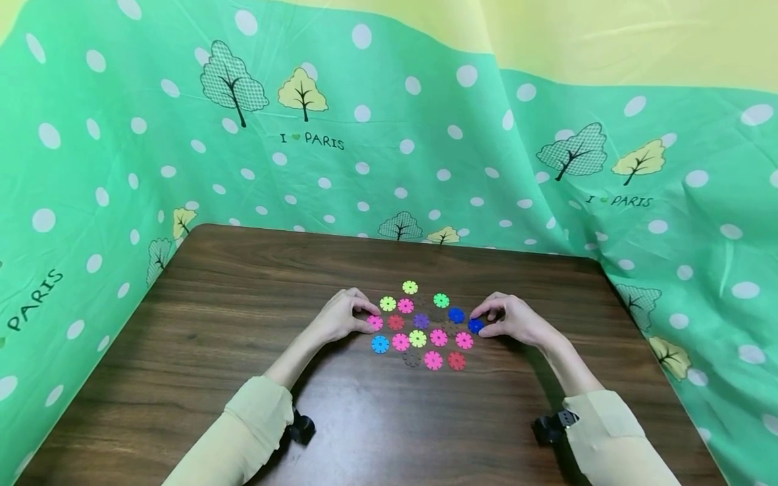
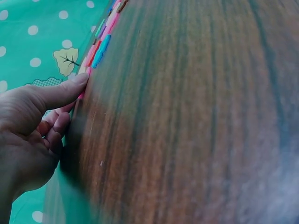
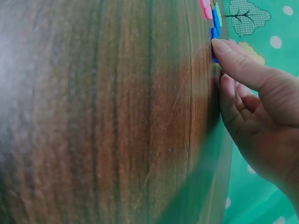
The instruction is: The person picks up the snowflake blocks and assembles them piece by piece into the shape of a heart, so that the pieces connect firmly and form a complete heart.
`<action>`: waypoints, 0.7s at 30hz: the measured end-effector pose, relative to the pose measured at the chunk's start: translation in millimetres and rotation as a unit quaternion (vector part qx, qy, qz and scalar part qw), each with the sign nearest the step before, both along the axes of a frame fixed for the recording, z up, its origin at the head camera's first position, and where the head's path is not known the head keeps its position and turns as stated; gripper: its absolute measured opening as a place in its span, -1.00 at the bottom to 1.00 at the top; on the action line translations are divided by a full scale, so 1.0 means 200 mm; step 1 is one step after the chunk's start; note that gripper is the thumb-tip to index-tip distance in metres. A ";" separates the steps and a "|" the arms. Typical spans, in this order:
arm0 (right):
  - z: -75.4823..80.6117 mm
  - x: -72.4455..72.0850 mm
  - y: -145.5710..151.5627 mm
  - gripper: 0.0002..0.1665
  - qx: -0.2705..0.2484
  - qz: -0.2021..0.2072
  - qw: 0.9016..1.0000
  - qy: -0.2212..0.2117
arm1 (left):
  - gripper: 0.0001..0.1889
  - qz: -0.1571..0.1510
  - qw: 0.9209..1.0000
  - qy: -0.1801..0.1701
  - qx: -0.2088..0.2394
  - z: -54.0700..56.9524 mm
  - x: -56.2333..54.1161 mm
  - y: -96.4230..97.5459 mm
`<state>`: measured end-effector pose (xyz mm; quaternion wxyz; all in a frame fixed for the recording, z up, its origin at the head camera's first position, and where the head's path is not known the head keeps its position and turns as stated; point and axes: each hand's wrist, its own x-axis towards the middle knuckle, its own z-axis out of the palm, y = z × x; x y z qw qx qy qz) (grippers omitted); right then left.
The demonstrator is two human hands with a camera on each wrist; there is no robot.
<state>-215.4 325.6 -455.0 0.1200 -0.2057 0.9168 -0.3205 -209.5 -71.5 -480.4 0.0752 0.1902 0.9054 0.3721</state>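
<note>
Head view shows the left hand (image 1: 346,316) pinching a pink notched plastic disc (image 1: 375,322) and the right hand (image 1: 513,320) a dark-blue notched plastic disc (image 1: 475,327), at opposite ends of a multicoloured disc cluster (image 1: 421,321) on the brown wooden table (image 1: 243,290) (edge grips probably steady them).

Discs (image 1: 438,337): lotsa pink, plus blue, red, yellow, green, purple, brown. Worktop (image 1: 243,290) dark brown woodgrain. Cloth (image 1: 377,152) green, white polka dots.

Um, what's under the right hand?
Wood-grain tabletop shows around the right hand, with a dark-blue notched disc at its fingertips; whatever the hand covers can't be seen.
</note>
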 end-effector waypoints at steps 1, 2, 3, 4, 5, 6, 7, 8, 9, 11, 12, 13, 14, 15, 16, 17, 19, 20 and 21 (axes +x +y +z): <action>0.00 0.00 0.00 -0.67 0.001 -0.003 1.000 0.001 | -0.71 0.001 1.000 -0.001 -0.002 0.00 0.00 0.00; 0.00 0.00 0.00 -0.68 0.002 -0.006 1.000 0.001 | -0.72 0.003 1.000 -0.002 -0.004 0.00 0.00 0.00; 0.00 0.00 -0.01 -0.69 0.002 -0.008 1.000 0.000 | -0.72 0.004 1.000 -0.002 -0.006 0.00 0.00 0.00; 0.00 0.00 -0.01 -0.69 0.003 -0.012 1.000 -0.002 | -0.72 0.005 1.000 -0.004 -0.007 0.00 0.00 0.01; 0.00 0.00 -0.01 -0.69 0.002 -0.015 1.000 -0.004 | -0.73 0.006 1.000 -0.003 -0.009 0.01 0.00 0.01; 0.00 0.00 -0.01 -0.69 0.002 -0.019 1.000 -0.007 | -0.73 0.007 1.000 -0.003 -0.011 0.01 0.01 0.01; 0.00 -0.01 -0.01 -0.69 0.003 -0.022 1.000 -0.009 | -0.73 0.007 1.000 -0.003 -0.012 0.01 0.01 0.01; -0.01 -0.01 -0.01 -0.69 0.002 -0.024 1.000 -0.011 | -0.74 0.008 1.000 -0.002 -0.012 0.01 0.01 0.01; -0.01 -0.01 -0.01 -0.68 0.001 -0.027 1.000 -0.014 | -0.74 0.008 1.000 -0.003 -0.013 0.01 0.01 0.01; -0.01 -0.01 -0.01 -0.68 -0.003 -0.031 0.999 -0.022 | -0.75 0.011 1.000 -0.006 -0.014 0.01 0.01 0.02; -0.01 -0.01 -0.01 -0.68 -0.005 -0.033 0.999 -0.026 | -0.75 0.012 1.000 -0.008 -0.014 0.01 0.01 0.02; 0.00 -0.01 -0.01 -0.68 -0.007 -0.033 0.999 -0.029 | -0.75 0.015 1.000 -0.010 -0.014 0.01 0.01 0.02; 0.00 -0.01 -0.02 -0.68 -0.010 -0.034 0.999 -0.033 | -0.74 0.017 1.000 -0.012 -0.015 0.01 0.01 0.02; 0.00 0.00 -0.02 -0.68 -0.013 -0.035 0.999 -0.037 | -0.74 0.018 1.000 -0.013 -0.017 0.01 0.01 0.02; 0.01 0.00 -0.02 -0.69 -0.015 -0.036 0.998 -0.040 | -0.74 0.018 1.000 -0.012 -0.018 0.01 0.01 0.02; 0.01 0.00 -0.02 -0.69 -0.017 -0.035 0.998 -0.042 | -0.74 0.017 1.000 -0.011 -0.020 0.01 0.01 0.02; 0.01 0.00 -0.03 -0.69 -0.022 -0.036 0.998 -0.046 | -0.74 0.011 1.000 -0.004 -0.020 0.01 0.01 0.03; 0.01 0.00 -0.03 -0.69 -0.025 -0.038 0.998 -0.047 | -0.74 0.008 1.000 -0.003 -0.018 0.01 0.01 0.02; 0.02 0.01 -0.03 -0.69 -0.027 -0.039 0.998 -0.047 | -0.73 0.004 1.000 -0.001 -0.015 0.01 0.00 0.02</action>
